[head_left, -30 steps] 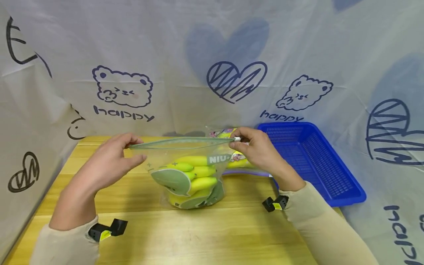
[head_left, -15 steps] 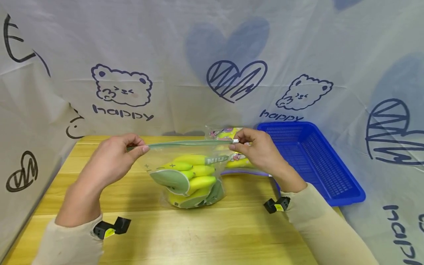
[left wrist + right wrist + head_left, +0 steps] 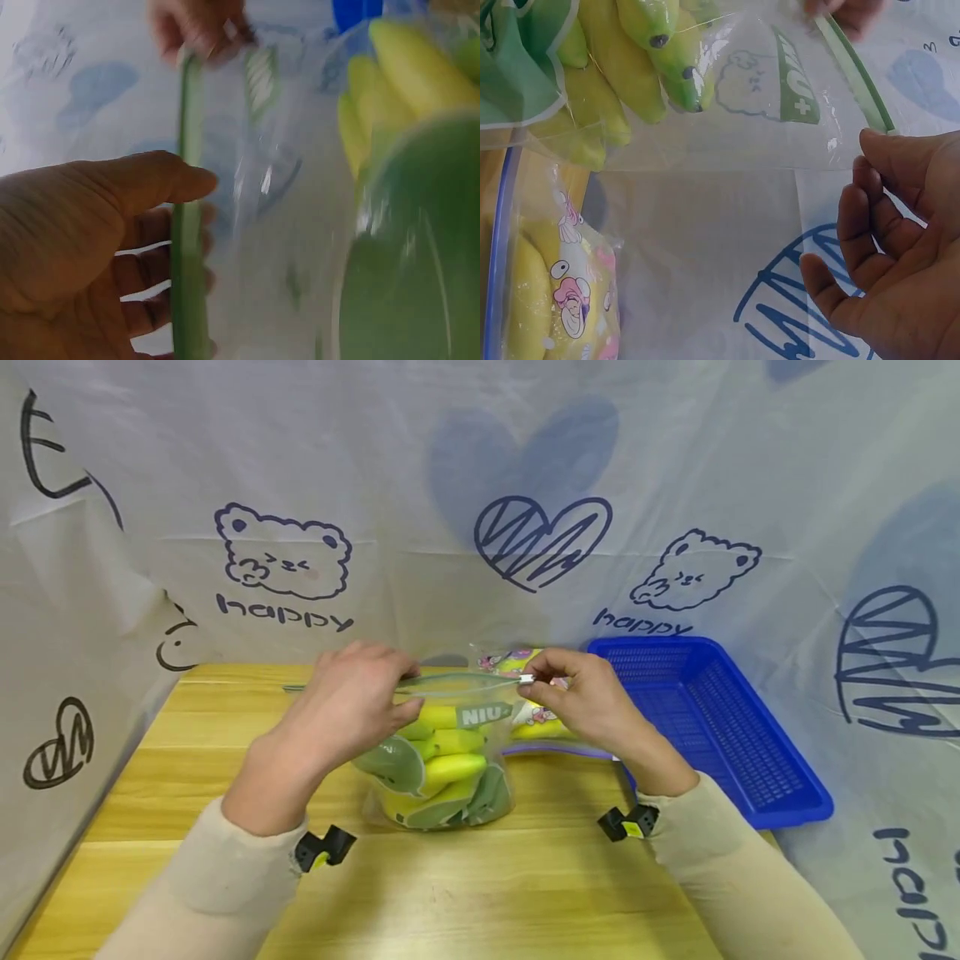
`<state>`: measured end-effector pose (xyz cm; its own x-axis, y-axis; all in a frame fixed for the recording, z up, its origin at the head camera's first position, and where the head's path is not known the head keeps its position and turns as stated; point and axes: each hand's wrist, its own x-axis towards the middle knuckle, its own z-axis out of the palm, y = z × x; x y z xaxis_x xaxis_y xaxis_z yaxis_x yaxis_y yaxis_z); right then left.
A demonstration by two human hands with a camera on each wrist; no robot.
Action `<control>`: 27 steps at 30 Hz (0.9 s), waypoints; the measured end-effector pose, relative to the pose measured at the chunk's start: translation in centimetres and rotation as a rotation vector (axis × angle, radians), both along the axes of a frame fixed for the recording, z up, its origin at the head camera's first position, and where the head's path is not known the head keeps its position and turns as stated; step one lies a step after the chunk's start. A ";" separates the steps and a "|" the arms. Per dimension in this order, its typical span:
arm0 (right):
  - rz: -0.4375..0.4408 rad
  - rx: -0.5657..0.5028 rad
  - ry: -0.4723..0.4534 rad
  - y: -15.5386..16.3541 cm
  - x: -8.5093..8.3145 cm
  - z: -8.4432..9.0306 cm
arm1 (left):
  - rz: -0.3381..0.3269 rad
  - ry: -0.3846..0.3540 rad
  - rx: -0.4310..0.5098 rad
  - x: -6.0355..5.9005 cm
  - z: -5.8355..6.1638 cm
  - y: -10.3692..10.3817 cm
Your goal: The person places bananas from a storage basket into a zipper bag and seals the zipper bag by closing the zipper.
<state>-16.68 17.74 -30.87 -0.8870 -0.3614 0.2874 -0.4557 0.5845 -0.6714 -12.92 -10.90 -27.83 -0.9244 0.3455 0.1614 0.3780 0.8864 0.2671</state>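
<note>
A clear zip bag [image 3: 491,739] with green leaf prints and "NIU+" lettering stands on the wooden table, holding several yellow-green bananas [image 3: 450,768]. Its green-edged mouth gapes slightly near the right end. My right hand [image 3: 588,693] pinches the mouth's right corner, beside a white slider [image 3: 527,679]. Partway along the top edge is my left hand [image 3: 352,697], its thumb and fingers apart on either side of the strip. From the left wrist view, the thumb [image 3: 161,180] lies in front of the green strip [image 3: 191,285] and the other fingers behind it.
Behind my right hand lies a second bag [image 3: 562,292] with a cartoon print and a purple zip edge, also holding bananas. A blue plastic basket [image 3: 697,693] stands at the right. White printed cloth [image 3: 420,593] hangs behind the wooden table [image 3: 450,893].
My left hand has let go of the bag's left corner and moved right along the mouth, thumb and fingers parted. The mouth closed up, then gaped again. My right hand stays at its corner.
</note>
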 end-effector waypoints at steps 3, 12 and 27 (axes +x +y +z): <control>0.003 -0.009 0.019 -0.2 0.2 0.0 | -0.059 0.038 -0.012 -0.6 -0.1 2.3; -0.013 0.076 0.081 -0.2 0.4 0.4 | -0.080 0.134 -0.035 -0.5 0.0 4.4; 0.103 0.131 0.231 -0.8 0.5 0.5 | -0.280 0.349 0.073 -1.3 -1.0 7.3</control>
